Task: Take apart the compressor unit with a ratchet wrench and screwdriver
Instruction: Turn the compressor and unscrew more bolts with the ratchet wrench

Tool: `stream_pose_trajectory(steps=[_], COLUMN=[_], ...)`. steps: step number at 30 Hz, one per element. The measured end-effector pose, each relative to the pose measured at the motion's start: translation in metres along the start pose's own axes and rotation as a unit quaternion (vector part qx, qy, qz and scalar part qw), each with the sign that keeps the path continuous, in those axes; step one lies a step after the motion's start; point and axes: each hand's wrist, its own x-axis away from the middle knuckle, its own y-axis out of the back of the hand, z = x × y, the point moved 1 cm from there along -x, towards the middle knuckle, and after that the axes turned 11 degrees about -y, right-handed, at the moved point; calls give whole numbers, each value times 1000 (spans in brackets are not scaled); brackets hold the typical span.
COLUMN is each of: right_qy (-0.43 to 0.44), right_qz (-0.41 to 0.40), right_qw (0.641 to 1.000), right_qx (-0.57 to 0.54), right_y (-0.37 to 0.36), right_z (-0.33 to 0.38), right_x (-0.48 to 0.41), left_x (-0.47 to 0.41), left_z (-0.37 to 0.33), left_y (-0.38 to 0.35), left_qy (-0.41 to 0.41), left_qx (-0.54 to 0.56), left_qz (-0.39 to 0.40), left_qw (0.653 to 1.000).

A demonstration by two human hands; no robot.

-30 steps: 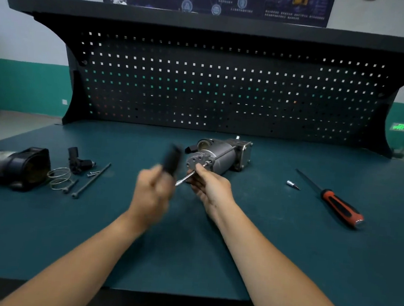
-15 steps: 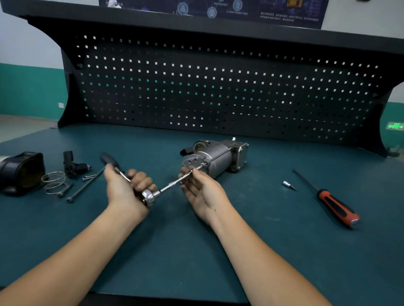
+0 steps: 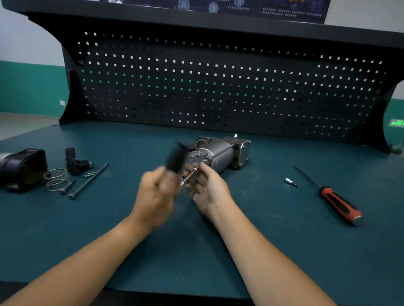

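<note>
swung up from low-left to upright: ratchet wrench handle, blurred, clamped in fingers of the left hand. shaft aimed up-right into the compressor unit, lying mid-desk — pinched by fingers of the right hand, nearer the unit.

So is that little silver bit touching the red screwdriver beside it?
Apart. The head view shows a strip of teal mat between the silver bit and the screwdriver shaft.
</note>
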Motion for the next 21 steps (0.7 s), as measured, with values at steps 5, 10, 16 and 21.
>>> stream_pose_trajectory(steps=[5,10,16,21], right_qy=[0,26,27,24], right_qz=[33,-8,-27,-37], right_qw=[999,999,998,999], right_qx=[9,46,42,31], right_y=[-1,-1,-3,-2], right_z=[-1,-1,-1,-2], right_x=[3,-3,-3,-2], left_x=[-18,-14,-7,1], left_z=[18,29,7,3], left_y=[19,26,10,4], left_qy=[310,370,-96,-198], left_qx=[247,343,-77,-103], left_qz=[-287,-373,93,199], left_qw=[872,779,988,954])
